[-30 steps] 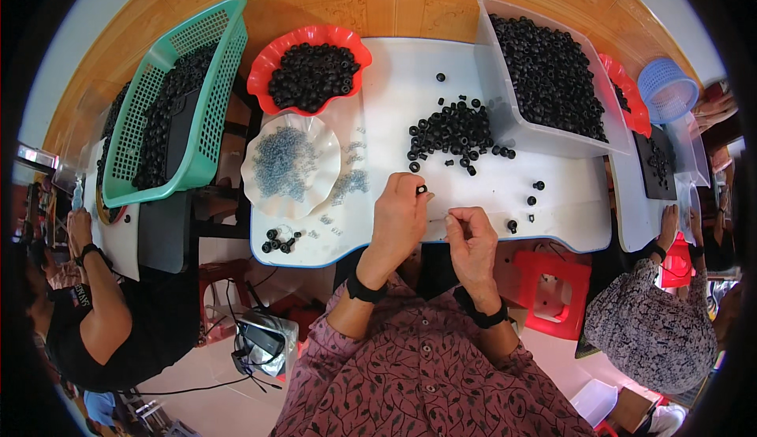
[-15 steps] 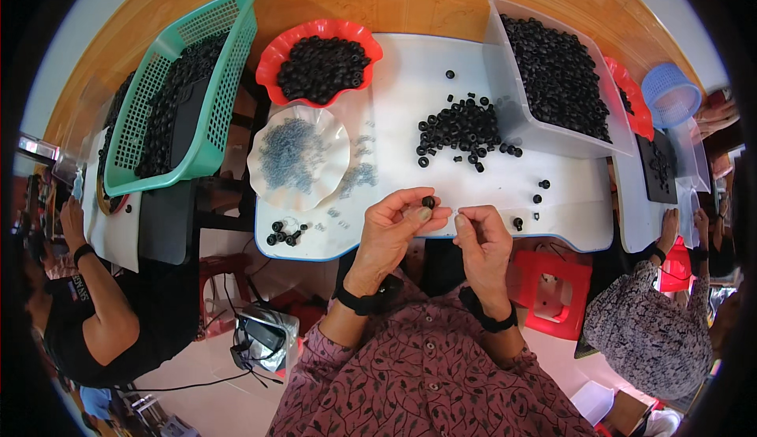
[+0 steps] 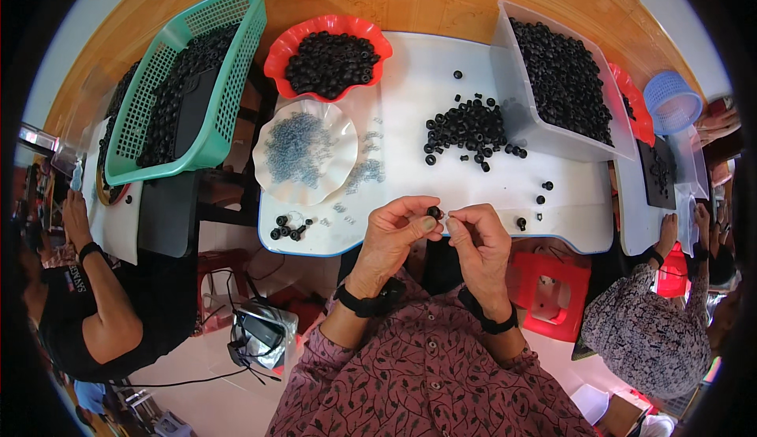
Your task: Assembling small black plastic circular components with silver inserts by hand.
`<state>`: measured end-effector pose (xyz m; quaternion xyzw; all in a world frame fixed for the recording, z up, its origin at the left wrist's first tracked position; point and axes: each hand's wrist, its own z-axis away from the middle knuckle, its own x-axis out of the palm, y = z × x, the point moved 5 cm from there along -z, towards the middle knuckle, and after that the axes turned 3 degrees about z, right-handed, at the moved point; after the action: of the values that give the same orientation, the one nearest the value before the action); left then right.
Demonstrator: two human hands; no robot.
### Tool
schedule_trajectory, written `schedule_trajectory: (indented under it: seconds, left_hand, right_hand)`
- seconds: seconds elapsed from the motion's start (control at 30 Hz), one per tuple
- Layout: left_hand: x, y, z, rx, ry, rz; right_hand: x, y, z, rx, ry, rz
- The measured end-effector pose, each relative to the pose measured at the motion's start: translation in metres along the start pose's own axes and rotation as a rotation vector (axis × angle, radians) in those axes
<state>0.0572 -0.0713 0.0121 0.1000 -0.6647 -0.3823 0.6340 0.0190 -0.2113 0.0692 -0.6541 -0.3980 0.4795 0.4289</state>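
Note:
Near the front edge of the white table [image 3: 410, 66], my left hand [image 3: 394, 240] pinches a small round black plastic part [image 3: 434, 212] between thumb and fingers. My right hand [image 3: 479, 240] meets it there, thumb and fingertips pinched together. What the right fingers hold is too small to make out. Left of my hands, several finished-looking black parts [image 3: 285, 232] lie by the table edge. Beyond them a white scalloped plate [image 3: 348, 165] holds many small translucent grey pieces [image 3: 293, 149], with more scattered beside it. A loose pile of black parts [image 3: 469, 131] lies ahead of my hands.
A red scalloped bowl [image 3: 385, 44] and a translucent bin [image 3: 544, 139], both full of black parts, stand at the back. A green basket [image 3: 229, 117] is at left. Co-workers sit on both sides. A red stool [image 3: 552, 259] stands below the table at right.
My right hand has moved slightly left, its fingertips closing in on the black part in my left hand. The whole view has shifted a little.

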Motion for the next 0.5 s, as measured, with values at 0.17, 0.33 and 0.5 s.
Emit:
schedule_trajectory:
  seconds: [0.17, 0.33, 0.5]
  left_hand:
    - [0.0013, 0.0008, 0.0012, 0.004, 0.002, -0.031]
    - [0.0020, 0.0004, 0.0031, 0.006, -0.022, -0.107]
    - [-0.0003, 0.0019, 0.0057, 0.005, -0.067, -0.185]
  right_hand:
    - [0.0021, -0.0017, -0.0006, -0.035, -0.027, -0.001]
    - [0.0018, -0.0044, -0.0012, -0.049, -0.048, 0.040]
    - [0.0004, -0.0041, -0.0026, -0.019, -0.097, 0.046]
